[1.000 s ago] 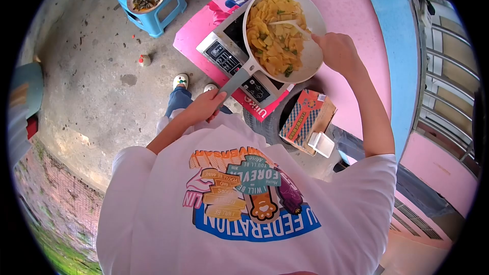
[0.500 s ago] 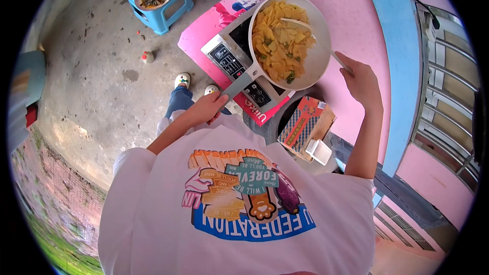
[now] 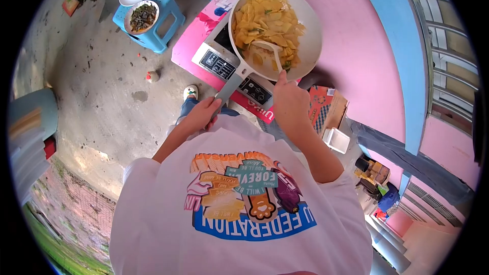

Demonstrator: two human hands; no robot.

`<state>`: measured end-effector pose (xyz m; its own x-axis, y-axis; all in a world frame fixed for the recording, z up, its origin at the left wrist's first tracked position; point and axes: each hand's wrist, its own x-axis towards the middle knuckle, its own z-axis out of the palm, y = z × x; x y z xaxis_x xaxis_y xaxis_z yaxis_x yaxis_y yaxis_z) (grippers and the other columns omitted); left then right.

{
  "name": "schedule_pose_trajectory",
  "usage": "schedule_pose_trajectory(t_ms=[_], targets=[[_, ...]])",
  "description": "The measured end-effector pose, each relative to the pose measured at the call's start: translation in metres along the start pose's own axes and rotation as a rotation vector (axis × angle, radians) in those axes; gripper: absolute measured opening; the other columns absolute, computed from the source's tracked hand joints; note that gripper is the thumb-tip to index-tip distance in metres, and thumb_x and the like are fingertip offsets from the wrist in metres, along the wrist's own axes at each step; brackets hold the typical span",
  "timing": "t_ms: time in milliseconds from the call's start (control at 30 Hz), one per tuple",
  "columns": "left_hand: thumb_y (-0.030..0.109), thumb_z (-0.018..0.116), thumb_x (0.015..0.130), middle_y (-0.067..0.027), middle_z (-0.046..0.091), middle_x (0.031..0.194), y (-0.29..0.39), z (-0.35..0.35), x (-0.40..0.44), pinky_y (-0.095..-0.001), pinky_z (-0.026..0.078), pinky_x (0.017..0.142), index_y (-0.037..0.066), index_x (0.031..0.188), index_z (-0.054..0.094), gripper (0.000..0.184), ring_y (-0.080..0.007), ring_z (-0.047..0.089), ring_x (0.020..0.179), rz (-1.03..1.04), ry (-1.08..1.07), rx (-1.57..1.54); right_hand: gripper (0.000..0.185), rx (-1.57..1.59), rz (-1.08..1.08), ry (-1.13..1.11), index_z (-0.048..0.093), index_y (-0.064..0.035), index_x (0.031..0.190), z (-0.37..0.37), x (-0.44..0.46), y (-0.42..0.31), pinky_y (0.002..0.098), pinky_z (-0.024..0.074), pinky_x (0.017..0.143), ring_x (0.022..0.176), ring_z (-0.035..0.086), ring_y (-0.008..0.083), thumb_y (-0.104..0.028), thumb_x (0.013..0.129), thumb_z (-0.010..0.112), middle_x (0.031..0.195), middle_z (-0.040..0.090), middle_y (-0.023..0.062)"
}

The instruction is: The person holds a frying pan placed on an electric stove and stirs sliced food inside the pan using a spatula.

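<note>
left hand (image 3: pixel 201 116): my fingers (image 3: pixel 216 104) grasp pan handle (image 3: pixel 231 87)
right hand (image 3: pixel 291 101): my fingers clutch spatula (image 3: pixel 278 59)
pan (image 3: pixel 309 31): spatula among yellow slices (image 3: pixel 272 20)

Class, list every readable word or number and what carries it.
"WILL BE", "FOREVER", "YOU'LL BE": T-shirt, green sign.
"YOU'LL BE MINE", "AND", "I WILL BE": its orange planks.
"LIN": its pink letters.
"FEDERATION": its blue band.
"NIVERSA", ends unclear: its orange arch.
"Uli" perhaps, unclear: pink box.
Too small or blurred: induction cooker labels, cardboard carton print.
</note>
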<state>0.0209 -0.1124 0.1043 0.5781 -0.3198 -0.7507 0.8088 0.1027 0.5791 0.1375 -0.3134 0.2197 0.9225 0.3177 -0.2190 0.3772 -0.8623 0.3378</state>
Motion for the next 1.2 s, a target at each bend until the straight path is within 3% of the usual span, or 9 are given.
schedule_pose_trajectory(t_ms=[167,400,433,500,667,833,900,1067,1200], targets=[[0.041,0.04,0.1,-0.0008,0.046,0.062,0.013,0.005,-0.007,-0.0249,0.036,0.042,0.007,0.089,0.049,0.037,-0.0095,0.043,0.044,0.005,0.005,0.002,0.023,0.35,-0.073,0.008,0.065,-0.0034,0.102,-0.034,0.007,0.083,0.0467,0.0526,0.065,0.07,0.065,0.0354,-0.012,0.085,0.053,0.078,0.066,0.0166],[0.041,0.04,0.1,-0.0012,0.048,0.061,0.006,0.006,-0.005,-0.0252,0.036,0.042,0.008,0.089,0.051,0.037,-0.0094,0.043,0.046,0.031,0.018,0.018,0.019,0.025,0.088,-0.277,0.07,-0.006,0.09,-0.107,0.049,0.151,0.0417,0.0529,0.073,0.083,0.068,0.0303,-0.012,0.08,0.054,0.086,0.07,0.0141],[0.042,0.04,0.101,-0.0015,0.048,0.059,0.003,0.006,-0.003,-0.0251,0.036,0.042,0.007,0.088,0.051,0.039,-0.0097,0.044,0.045,0.026,0.022,-0.001,0.021,0.014,0.027,-0.179,0.07,-0.0027,0.09,-0.091,0.052,0.161,0.0415,0.0535,0.073,0.082,0.068,0.031,-0.011,0.079,0.053,0.084,0.07,0.0149],[0.042,0.039,0.101,-0.0017,0.048,0.058,0.004,0.001,-0.001,-0.0249,0.036,0.042,0.006,0.087,0.05,0.04,-0.0098,0.045,0.045,0.056,0.017,0.049,0.021,0.146,0.227,-0.409,0.068,-0.001,0.078,-0.065,0.1,0.17,0.0395,0.0508,0.061,0.065,0.065,0.0277,-0.015,0.083,0.053,0.074,0.068,0.0124],[0.042,0.038,0.101,-0.0019,0.048,0.058,0.001,-0.001,0.003,-0.0246,0.036,0.042,0.006,0.084,0.049,0.041,-0.01,0.045,0.045,0.107,-0.048,0.072,0.024,0.502,0.046,-0.304,0.068,0.0005,0.087,0.05,0.133,0.178,0.0373,0.0489,0.062,0.059,0.059,0.0241,-0.02,0.087,0.055,0.071,0.065,0.0136],[0.042,0.038,0.101,-0.0024,0.049,0.06,0.003,0.0,-0.002,-0.0248,0.036,0.044,0.007,0.085,0.048,0.04,-0.0109,0.046,0.047,0.08,-0.026,0.06,0.022,0.741,-0.169,-0.095,0.069,-0.0048,0.097,0.038,0.101,0.142,0.0384,0.0491,0.065,0.063,0.062,0.0261,-0.019,0.09,0.054,0.072,0.064,0.0168],[0.042,0.039,0.101,-0.0022,0.049,0.061,0.001,0.0,0.0,-0.0252,0.036,0.045,0.007,0.087,0.049,0.039,-0.0112,0.046,0.048,0.117,-0.057,0.077,0.02,0.4,-0.172,0.133,0.07,-0.0087,0.099,-0.006,0.066,0.131,0.0409,0.0497,0.068,0.073,0.064,0.0305,-0.019,0.089,0.056,0.078,0.065,0.0182],[0.042,0.04,0.101,-0.0023,0.048,0.061,0.008,0.004,-0.006,-0.0253,0.037,0.046,0.007,0.089,0.05,0.038,-0.0114,0.045,0.049,0.065,-0.028,0.042,0.017,0.164,-0.204,-0.028,0.07,-0.0065,0.084,-0.085,0.037,0.171,0.0437,0.0513,0.066,0.076,0.065,0.0336,-0.012,0.084,0.054,0.078,0.066,0.0166],[0.042,0.041,0.101,-0.0023,0.048,0.061,0.003,0.002,-0.002,-0.0252,0.037,0.046,0.006,0.089,0.05,0.039,-0.0114,0.045,0.048,0.075,-0.022,0.035,0.02,0.012,-0.179,-0.098,0.069,-0.0047,0.075,-0.064,0.075,0.206,0.0411,0.0513,0.059,0.068,0.066,0.031,-0.011,0.081,0.052,0.069,0.065,0.0152]])
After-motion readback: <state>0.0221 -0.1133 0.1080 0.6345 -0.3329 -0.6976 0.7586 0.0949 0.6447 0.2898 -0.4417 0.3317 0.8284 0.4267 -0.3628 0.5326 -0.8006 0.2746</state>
